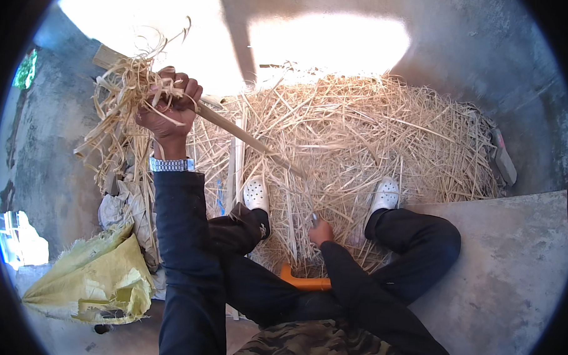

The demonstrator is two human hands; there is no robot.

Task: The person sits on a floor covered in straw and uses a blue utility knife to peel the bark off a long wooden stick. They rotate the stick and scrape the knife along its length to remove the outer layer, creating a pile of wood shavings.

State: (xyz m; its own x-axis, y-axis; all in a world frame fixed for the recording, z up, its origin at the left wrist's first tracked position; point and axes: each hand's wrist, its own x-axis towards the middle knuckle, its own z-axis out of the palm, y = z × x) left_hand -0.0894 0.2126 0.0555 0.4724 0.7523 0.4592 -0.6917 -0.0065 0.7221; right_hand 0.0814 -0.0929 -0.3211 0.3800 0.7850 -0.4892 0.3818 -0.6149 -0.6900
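Note:
Raised at the upper left, my left hand (pixel 171 105) is closed around a long, pale wooden stick (pixel 251 140). Curly wood shavings (pixel 121 87) bunch around that fist and hang down beside it. The stick slants down to the right, its lower end reaching toward the straw-like pile between my feet. Low in the middle, my right hand (pixel 321 232) is closed on a small tool (pixel 314 220), of which only a short grey, metal-looking part shows. Its kind is not clear. The right hand is just above the pile and apart from the stick.
A wide heap of shavings and strips (pixel 361 130) spreads under my white clogs (pixel 256 194). At the left lies a torn yellow sack (pixel 99 274). An orange curved object (pixel 302 279) shows between my legs. A grey block (pixel 503 159) leans at the heap's right edge.

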